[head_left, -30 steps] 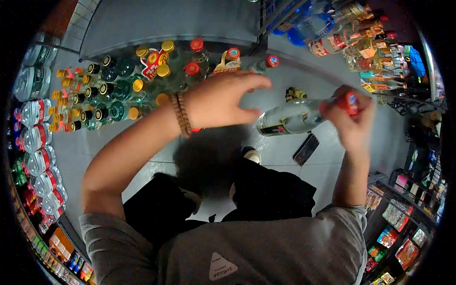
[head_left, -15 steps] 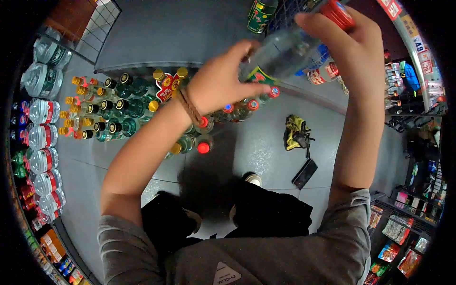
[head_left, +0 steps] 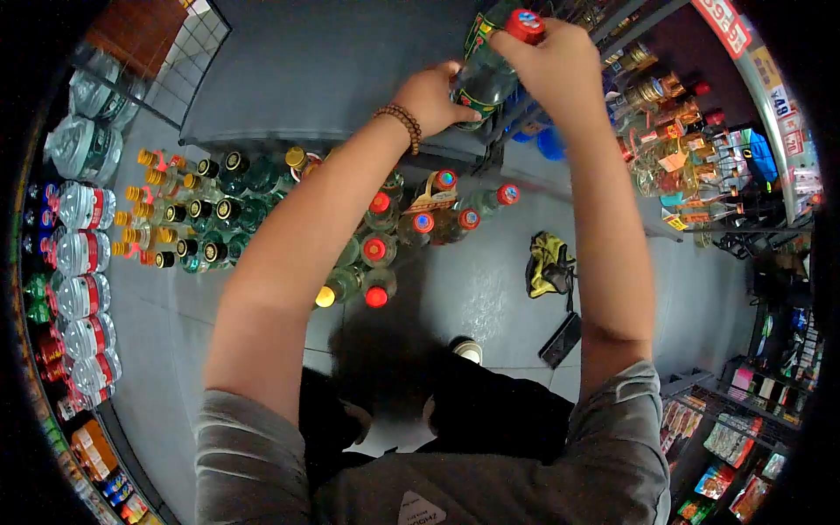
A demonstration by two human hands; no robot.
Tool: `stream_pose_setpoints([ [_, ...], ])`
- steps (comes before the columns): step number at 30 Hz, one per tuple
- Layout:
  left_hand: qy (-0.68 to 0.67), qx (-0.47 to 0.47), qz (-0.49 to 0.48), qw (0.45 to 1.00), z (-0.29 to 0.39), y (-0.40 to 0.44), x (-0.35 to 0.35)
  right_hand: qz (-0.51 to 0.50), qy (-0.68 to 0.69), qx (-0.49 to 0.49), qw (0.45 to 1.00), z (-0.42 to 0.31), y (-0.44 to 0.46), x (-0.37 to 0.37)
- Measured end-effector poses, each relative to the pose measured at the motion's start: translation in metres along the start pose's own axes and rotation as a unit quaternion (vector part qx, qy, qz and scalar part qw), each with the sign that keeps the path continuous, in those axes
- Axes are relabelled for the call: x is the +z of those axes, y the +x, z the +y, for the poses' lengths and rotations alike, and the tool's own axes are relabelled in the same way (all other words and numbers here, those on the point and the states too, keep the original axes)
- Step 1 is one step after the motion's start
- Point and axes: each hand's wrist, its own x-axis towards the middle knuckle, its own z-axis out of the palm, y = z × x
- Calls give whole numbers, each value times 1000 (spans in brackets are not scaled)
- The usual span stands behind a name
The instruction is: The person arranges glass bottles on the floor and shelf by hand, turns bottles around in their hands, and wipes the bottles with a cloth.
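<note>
Both my hands hold a clear bottle (head_left: 490,77) with a red cap and a green-and-yellow label, at the right end of the dark grey shelf (head_left: 332,70). My right hand (head_left: 560,61) grips it at the neck, just under the cap. My left hand (head_left: 433,98) is curled round its lower part, thumb in front. Another green-labelled bottle (head_left: 479,35) stands right behind it, partly hidden. Whether the held bottle's base rests on the shelf I cannot tell. Below my left forearm, several red-capped bottles (head_left: 378,250) stand on the floor.
Rows of yellow-capped bottles (head_left: 144,194) and black-capped green bottles (head_left: 229,210) stand on the floor at left. Large water bottles (head_left: 83,249) line the left side. A glove (head_left: 549,264) and a phone (head_left: 561,339) lie on the floor. A bottle rack (head_left: 674,131) stands at right.
The held bottle has moved left, from a strong tilt to more upright, next to the other green-labelled bottle. Both hands went with it, and the rack at right is now uncovered.
</note>
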Motion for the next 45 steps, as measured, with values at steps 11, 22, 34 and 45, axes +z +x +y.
stream_pose_setpoints([
  [11, -13, -60, -51, 997, -16, 14, 25, -3, -25, 54, 998, 20, 0, 37],
  [22, -12, -26, -19, 999, -25, 14, 34, -46, 17, 96, 994, 15, -13, 33],
  [34, -235, -21, -52, 970, -64, 46, 72, -54, 188, 157, 968, 44, -69, 80],
  [45, -388, -142, 6, 910, -76, 93, 90, -10, 393, 230, 890, 46, -52, 123],
])
